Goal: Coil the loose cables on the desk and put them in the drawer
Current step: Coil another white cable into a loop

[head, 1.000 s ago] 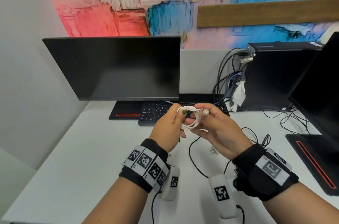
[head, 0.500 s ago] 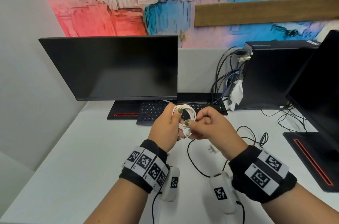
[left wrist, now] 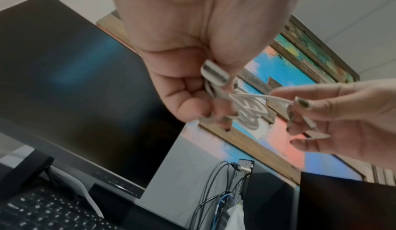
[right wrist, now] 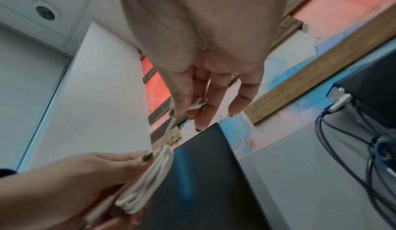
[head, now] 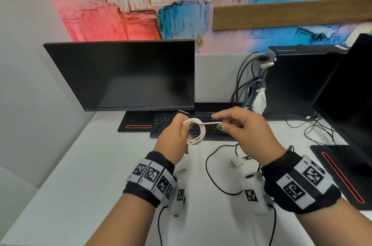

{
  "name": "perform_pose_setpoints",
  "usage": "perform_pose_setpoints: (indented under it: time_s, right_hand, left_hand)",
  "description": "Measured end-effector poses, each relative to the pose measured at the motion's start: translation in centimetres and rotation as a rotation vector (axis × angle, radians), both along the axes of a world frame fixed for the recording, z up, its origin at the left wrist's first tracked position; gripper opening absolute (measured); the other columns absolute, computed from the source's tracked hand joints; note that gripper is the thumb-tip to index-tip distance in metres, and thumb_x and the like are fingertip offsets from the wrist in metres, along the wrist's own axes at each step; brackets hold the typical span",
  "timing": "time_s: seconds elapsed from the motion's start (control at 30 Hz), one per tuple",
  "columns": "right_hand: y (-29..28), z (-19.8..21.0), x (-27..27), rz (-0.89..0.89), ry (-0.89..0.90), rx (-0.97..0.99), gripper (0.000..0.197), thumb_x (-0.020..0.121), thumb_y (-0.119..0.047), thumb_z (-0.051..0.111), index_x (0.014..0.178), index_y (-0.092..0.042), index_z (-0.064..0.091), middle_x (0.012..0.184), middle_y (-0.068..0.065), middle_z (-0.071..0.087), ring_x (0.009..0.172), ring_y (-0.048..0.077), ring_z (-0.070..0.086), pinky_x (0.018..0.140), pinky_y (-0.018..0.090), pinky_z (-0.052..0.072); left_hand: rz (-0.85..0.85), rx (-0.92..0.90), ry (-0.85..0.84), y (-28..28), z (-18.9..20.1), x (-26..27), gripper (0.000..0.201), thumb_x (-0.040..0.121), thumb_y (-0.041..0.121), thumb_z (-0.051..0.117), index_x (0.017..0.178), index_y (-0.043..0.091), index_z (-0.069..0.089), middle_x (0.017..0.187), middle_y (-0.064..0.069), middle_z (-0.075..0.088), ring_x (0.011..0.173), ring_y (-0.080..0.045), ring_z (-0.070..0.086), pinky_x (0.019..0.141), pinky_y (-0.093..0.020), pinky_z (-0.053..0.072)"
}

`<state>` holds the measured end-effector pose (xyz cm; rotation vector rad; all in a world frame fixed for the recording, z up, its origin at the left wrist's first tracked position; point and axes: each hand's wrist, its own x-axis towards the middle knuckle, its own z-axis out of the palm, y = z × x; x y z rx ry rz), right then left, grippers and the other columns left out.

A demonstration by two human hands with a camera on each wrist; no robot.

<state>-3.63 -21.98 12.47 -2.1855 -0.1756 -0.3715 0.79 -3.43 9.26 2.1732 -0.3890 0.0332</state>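
Note:
A white cable (head: 196, 135) wound into a small coil hangs above the desk in front of the keyboard. My left hand (head: 177, 135) grips the coil (left wrist: 250, 115) at its top with thumb and curled fingers. My right hand (head: 237, 127) pinches the cable's loose end (right wrist: 196, 105), pulled out taut to the right of the coil (right wrist: 147, 179). A loose black cable (head: 209, 167) lies on the white desk (head: 80, 175) below my hands. A white plug adapter (head: 236, 164) lies beside it. No drawer is in view.
A black monitor (head: 128, 76) stands at the back with a black keyboard (head: 181, 127) in front of it. A black computer tower (head: 298, 82) with several plugged cables stands to the right. A second monitor (head: 350, 96) and more black cables (head: 318, 131) fill the right side.
My right hand has drawn the cable's end out to the right, away from the coil. The left hand keeps its grip on the coil, which now hangs lower.

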Motion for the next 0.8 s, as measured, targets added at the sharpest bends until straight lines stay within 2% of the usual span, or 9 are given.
perform_pose_setpoints:
  time_s: [0.1, 0.2, 0.33, 0.43, 0.47, 0.53, 0.63, 0.73, 0.8]
  right_hand:
    - [-0.7, -0.1, 0.3, -0.025, -0.043, -0.116, 0.025, 0.087, -0.012, 0.064, 0.103, -0.029, 0.073, 0.083, -0.011, 0.061, 0.085, 0.000, 0.054, 0.070, 0.004, 0.038]
    - [-1.2, -0.9, 0.5, -0.076, -0.065, -0.125, 0.020, 0.086, -0.011, 0.065, 0.096, -0.025, 0.074, 0.082, -0.014, 0.061, 0.087, -0.001, 0.054, 0.069, 0.004, 0.039]
    - [-1.2, -2.0, 0.8, -0.188, -0.110, -0.193, 0.017, 0.085, -0.013, 0.067, 0.094, -0.025, 0.076, 0.085, -0.011, 0.054, 0.085, 0.006, 0.051, 0.072, 0.007, 0.035]
    - [-0.5, -2.3, 0.8, -0.188, -0.003, -0.220, 0.015, 0.086, -0.016, 0.067, 0.095, -0.024, 0.076, 0.085, -0.008, 0.054, 0.081, 0.007, 0.049, 0.069, 0.007, 0.034]
    - [-0.2, -2.4, 0.7, -0.173, 0.047, -0.193, 0.014, 0.086, -0.018, 0.066, 0.094, -0.025, 0.076, 0.083, -0.008, 0.058, 0.076, 0.006, 0.051, 0.066, 0.007, 0.036]
    - [0.4, -2.5, 0.3, -0.139, 0.120, -0.018, 0.011, 0.085, -0.018, 0.067, 0.087, -0.025, 0.076, 0.076, -0.006, 0.067, 0.070, 0.007, 0.059, 0.062, 0.008, 0.041]
    - [1.3, -2.5, -0.4, -0.072, 0.225, 0.222, 0.012, 0.085, -0.015, 0.067, 0.083, -0.022, 0.076, 0.073, -0.002, 0.072, 0.062, 0.003, 0.065, 0.063, 0.013, 0.049]
    - [1.7, -2.6, -0.4, -0.074, 0.296, 0.320, 0.011, 0.084, -0.009, 0.066, 0.086, -0.015, 0.075, 0.075, 0.005, 0.072, 0.061, 0.010, 0.067, 0.067, 0.026, 0.055]
    - [1.7, -2.6, -0.3, -0.105, 0.333, 0.380, 0.011, 0.084, -0.004, 0.064, 0.087, -0.011, 0.072, 0.073, 0.012, 0.071, 0.060, 0.015, 0.067, 0.066, 0.029, 0.055]
  left_hand:
    - [-0.024, -0.025, 0.008, 0.0, 0.2, -0.1, 0.019, 0.101, 0.022, 0.031, 0.091, 0.019, 0.047, 0.069, -0.009, 0.063, 0.046, -0.016, 0.053, 0.054, -0.033, 0.047]
    - [-0.052, -0.109, 0.064, -0.2, 0.6, -0.4, 0.021, 0.101, 0.021, 0.032, 0.087, 0.020, 0.048, 0.065, -0.007, 0.062, 0.043, -0.014, 0.050, 0.048, -0.026, 0.041]
    - [-0.109, -0.236, 0.150, -0.6, 1.2, -1.1, 0.022, 0.100, 0.023, 0.036, 0.086, 0.023, 0.053, 0.065, -0.002, 0.064, 0.042, -0.017, 0.052, 0.048, -0.026, 0.039]
    - [-0.168, -0.335, 0.201, -1.0, 1.5, -1.5, 0.017, 0.099, 0.024, 0.042, 0.090, 0.023, 0.057, 0.068, -0.004, 0.065, 0.044, -0.024, 0.057, 0.049, -0.029, 0.044]
    - [-0.183, -0.369, 0.224, -1.2, 1.6, -1.7, 0.015, 0.098, 0.023, 0.044, 0.093, 0.022, 0.059, 0.068, -0.005, 0.065, 0.046, -0.026, 0.058, 0.048, -0.030, 0.047]
    - [-0.183, -0.410, 0.258, -1.5, 1.8, -1.9, 0.015, 0.098, 0.021, 0.046, 0.098, 0.018, 0.061, 0.069, -0.009, 0.066, 0.049, -0.027, 0.062, 0.051, -0.035, 0.054]
    - [-0.147, -0.404, 0.254, -1.6, 1.9, -2.0, 0.016, 0.098, 0.021, 0.046, 0.101, 0.016, 0.062, 0.071, -0.015, 0.068, 0.053, -0.027, 0.066, 0.056, -0.038, 0.056]
    - [-0.112, -0.384, 0.251, -1.7, 1.8, -2.0, 0.017, 0.098, 0.022, 0.046, 0.101, 0.018, 0.062, 0.067, -0.008, 0.067, 0.056, -0.029, 0.068, 0.059, -0.042, 0.058]
    - [-0.105, -0.401, 0.272, -1.7, 1.7, -2.0, 0.017, 0.098, 0.021, 0.046, 0.102, 0.016, 0.062, 0.068, -0.009, 0.065, 0.059, -0.033, 0.069, 0.059, -0.041, 0.059]
